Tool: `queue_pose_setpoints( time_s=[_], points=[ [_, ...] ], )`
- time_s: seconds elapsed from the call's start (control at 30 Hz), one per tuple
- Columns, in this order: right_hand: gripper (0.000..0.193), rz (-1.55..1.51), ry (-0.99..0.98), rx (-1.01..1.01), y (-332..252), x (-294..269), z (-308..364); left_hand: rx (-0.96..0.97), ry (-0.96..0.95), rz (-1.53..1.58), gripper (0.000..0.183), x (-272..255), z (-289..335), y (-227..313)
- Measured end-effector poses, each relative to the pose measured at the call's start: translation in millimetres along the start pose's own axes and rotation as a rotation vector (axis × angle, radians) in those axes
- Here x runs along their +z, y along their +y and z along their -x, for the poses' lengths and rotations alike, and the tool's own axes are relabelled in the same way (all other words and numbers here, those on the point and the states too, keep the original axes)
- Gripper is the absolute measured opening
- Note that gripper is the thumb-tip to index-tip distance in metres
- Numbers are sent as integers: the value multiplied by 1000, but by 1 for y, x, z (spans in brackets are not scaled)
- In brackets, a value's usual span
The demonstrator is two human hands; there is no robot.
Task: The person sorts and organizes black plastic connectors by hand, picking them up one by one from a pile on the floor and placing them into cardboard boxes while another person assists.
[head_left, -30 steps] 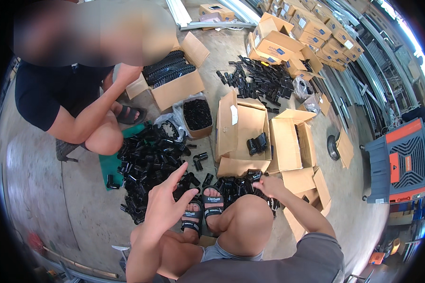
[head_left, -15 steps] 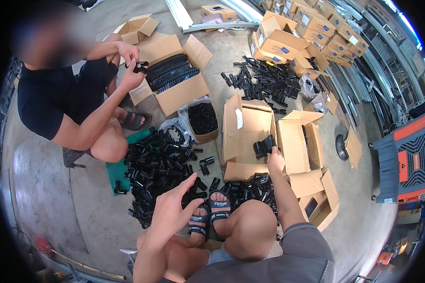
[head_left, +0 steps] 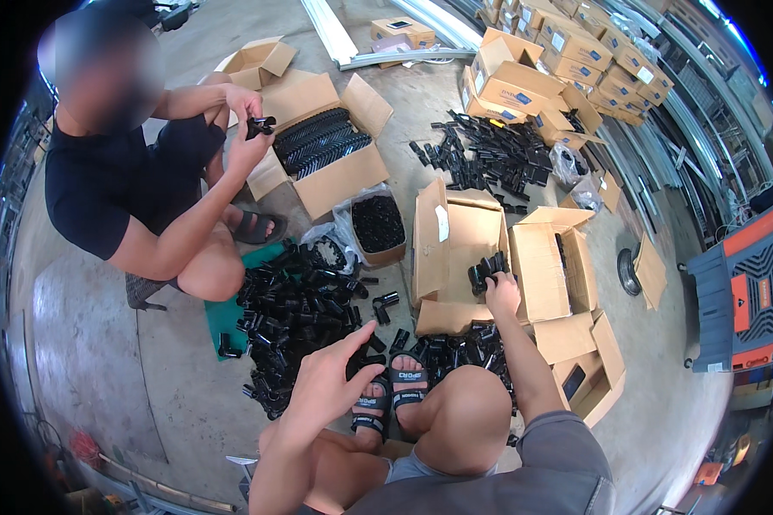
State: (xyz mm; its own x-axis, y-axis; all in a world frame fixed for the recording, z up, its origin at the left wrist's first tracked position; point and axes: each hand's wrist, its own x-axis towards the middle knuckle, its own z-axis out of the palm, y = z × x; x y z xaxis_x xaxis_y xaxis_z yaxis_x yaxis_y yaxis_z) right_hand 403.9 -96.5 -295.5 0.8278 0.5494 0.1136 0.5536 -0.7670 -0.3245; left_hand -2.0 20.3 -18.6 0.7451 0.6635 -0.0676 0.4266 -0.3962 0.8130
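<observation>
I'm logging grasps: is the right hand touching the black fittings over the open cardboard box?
Touching. The head view shows the right hand with its fingers closed around the black fittings, held above the open cardboard box, no gap visible.

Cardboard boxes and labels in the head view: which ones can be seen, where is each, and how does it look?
Open brown box: before the right hand, white label on its flap.
Open brown box: by the seated person, rows of black parts inside.
Stacked brown boxes: top right, white labels with blue marks.
Small brown box: centre, full of black parts.
</observation>
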Motion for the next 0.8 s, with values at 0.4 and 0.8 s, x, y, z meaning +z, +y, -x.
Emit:
queue_pose_setpoints(
  time_s=[0.4, 0.8],
  points=[
    [21, -1032, -996, -99, -162, -232, 36, 306, 179, -85, 69, 18, -17, 5],
    [24, -1234, -1110, -52, -308, -233, 93, 15, 155, 747, 43, 11, -9, -19]
  ],
)
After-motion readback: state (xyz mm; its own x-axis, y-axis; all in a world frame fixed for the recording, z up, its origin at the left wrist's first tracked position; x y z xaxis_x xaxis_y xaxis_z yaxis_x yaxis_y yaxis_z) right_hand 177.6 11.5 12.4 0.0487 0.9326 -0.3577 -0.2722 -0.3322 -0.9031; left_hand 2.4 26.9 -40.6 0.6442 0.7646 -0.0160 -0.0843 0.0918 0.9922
